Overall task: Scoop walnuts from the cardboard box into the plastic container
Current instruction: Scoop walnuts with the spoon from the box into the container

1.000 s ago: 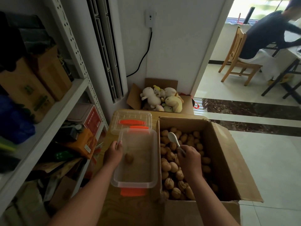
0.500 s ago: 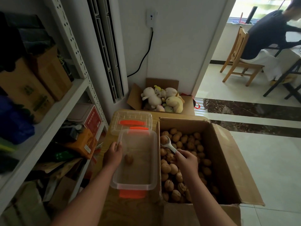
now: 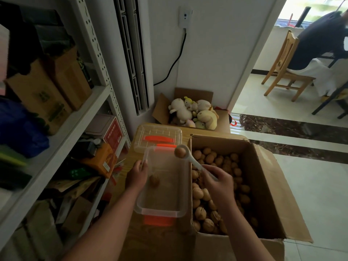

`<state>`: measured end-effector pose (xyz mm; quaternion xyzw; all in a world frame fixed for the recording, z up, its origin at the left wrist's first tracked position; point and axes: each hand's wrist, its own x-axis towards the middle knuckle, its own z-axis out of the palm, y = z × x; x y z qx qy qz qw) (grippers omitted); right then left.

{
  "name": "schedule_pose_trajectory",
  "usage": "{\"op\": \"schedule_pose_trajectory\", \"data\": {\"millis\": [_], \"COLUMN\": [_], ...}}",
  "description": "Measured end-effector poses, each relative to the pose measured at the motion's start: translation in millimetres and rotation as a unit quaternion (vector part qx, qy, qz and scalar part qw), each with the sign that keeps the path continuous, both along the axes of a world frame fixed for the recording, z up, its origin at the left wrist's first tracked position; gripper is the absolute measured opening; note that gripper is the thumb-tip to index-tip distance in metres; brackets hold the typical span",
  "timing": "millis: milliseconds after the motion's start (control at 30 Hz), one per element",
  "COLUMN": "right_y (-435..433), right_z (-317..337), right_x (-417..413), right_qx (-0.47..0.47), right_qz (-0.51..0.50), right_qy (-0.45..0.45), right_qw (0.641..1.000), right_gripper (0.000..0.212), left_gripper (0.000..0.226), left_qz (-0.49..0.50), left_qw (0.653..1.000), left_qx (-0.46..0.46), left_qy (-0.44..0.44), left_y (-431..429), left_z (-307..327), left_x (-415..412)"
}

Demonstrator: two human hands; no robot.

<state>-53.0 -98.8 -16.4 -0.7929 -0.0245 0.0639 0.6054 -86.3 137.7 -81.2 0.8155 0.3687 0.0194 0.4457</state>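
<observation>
The right hand (image 3: 219, 182) grips a white spoon (image 3: 194, 161) carrying one walnut (image 3: 180, 152) over the clear plastic container (image 3: 165, 208); the left hand (image 3: 137, 175) holds its rim beside the cardboard box (image 3: 267, 185).

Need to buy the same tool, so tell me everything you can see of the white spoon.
The spoon is white and plastic-looking, with a round, deep bowl and a straight, slim handle. It is held in the air at a slant, its bowl away from the person and over the far right corner of the plastic container. One walnut sits in the bowl. The right hand grips the handle's near end; nothing else touches it.
</observation>
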Motion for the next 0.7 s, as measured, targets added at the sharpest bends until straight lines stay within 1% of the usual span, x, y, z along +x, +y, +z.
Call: {"op": "schedule_pose_trajectory", "data": {"millis": [67,167,367,467,567,633,700], "right_y": [9.2,16.1,2.2,-11.1,-22.2,-26.4,-28.9], "right_z": [-6.8,-12.5,-14.6,-13.9,-17.1,-18.1,-18.3], "right_x": [-5.2,-9.7,-2.4,1.3,3.3,1.9,0.1], "right_qx": [-0.064,-0.088,-0.097,-0.134,-0.193,-0.209,-0.239], "right_qz": [0.031,0.032,-0.054,-0.083,-0.073,-0.035,0.009], "right_qy": [-0.035,-0.07,-0.115,-0.139,-0.108,-0.074,-0.068], "right_qw": [0.997,0.993,0.987,0.978,0.972,0.975,0.969], "right_gripper": [0.02,0.022,0.024,0.025,0.025,0.023,0.019], "left_gripper": [0.051,0.053,0.051,0.053,0.055,0.055,0.055], "left_qz": [0.001,0.001,-0.003,-0.001,-0.002,-0.002,-0.002], "left_qw": [1.0,1.0,1.0,1.0,1.0,1.0,1.0], "left_qx": [-0.004,-0.01,-0.001,-0.004,-0.004,-0.003,-0.003], "left_qy": [-0.002,0.0,0.003,0.005,0.01,0.01,0.01], "left_y": [0.0,1.2,1.2,2.0,3.3,3.5,3.3], "left_z": [0.4,-1.4,-0.2,-2.1,-4.4,-5.2,-5.2], "left_x": [-0.1,0.1,0.5,0.8,1.6,1.9,1.5]}}
